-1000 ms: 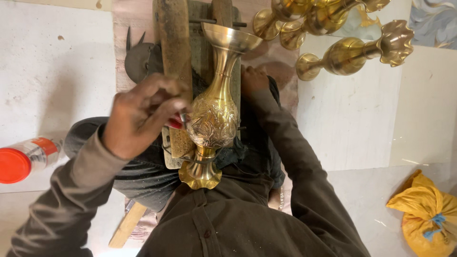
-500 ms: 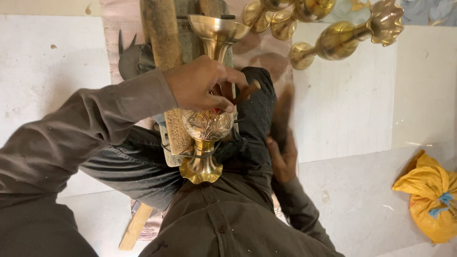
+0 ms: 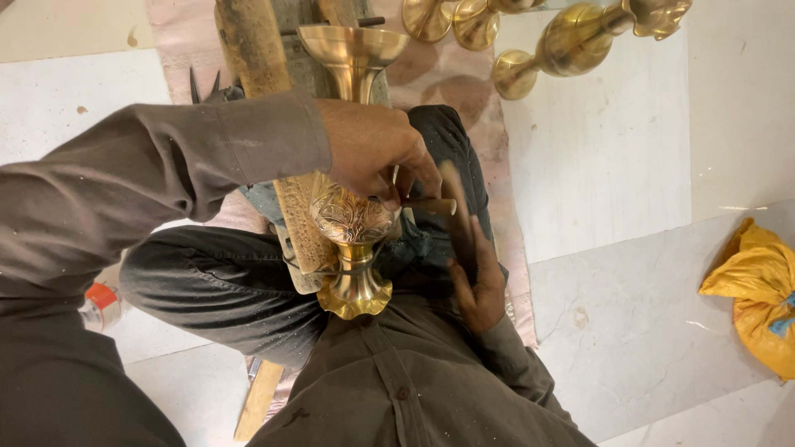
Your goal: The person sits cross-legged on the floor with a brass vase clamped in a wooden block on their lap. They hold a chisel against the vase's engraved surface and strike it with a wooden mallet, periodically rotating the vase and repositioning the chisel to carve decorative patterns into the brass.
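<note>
Head view: brass vases (image 3: 571, 37) beyond left hand (image 3: 377, 153).

vase (image 3: 352, 217) on lap, against wooden block (image 3: 257, 50) | bag (image 3: 758, 290) far right (on floor) | bottle (image 3: 101, 305) left

brass vase (image 3: 352, 215): 1 | yellow bag (image 3: 758, 285): 1 | hands: 2 | bottle (image 3: 101, 305): 1

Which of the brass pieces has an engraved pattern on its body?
The brass vase under the left hand, lying across the lap. The brass pieces on the floor at top right look plain and smooth.
</note>
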Tool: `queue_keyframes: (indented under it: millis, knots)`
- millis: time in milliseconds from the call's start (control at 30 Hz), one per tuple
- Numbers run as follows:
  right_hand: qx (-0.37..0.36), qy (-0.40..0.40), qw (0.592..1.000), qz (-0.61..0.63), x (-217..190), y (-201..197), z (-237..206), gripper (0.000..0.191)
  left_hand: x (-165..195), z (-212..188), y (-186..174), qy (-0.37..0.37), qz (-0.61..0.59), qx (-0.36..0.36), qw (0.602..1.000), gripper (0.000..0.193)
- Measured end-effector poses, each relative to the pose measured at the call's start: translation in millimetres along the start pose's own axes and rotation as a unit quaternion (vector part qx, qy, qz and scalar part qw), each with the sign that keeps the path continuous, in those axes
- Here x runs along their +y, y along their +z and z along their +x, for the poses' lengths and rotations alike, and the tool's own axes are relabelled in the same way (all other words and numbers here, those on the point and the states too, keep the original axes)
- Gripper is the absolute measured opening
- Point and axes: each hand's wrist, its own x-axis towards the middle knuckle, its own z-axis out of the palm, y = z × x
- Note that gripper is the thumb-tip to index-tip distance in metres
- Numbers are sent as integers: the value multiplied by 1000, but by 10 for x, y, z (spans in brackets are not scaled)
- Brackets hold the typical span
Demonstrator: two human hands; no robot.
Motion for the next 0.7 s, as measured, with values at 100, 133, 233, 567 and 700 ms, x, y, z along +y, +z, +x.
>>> queue_keyframes:
  millis: [100,133,233,567,700]
  knots:
    - [-43,28,986,-161,-12,8,-3,71,38,13,9,-12,4,-16,1000,46]
    - [-28,1,990,-138,-13,10,-5,72,41,12,4,-14,8,-20,1000,43]
    - [-1,-50,991,-122,-11,14,-3,73,57,14,-3,25,43,-1,999,49]
    - [10,-11,978,-208,133,-43,-24,75,59,21,31,11,58,-5,998,50]
    - [93,-68,993,34,347,41,-135,61,51,15,39,3,55,-6,998,48]
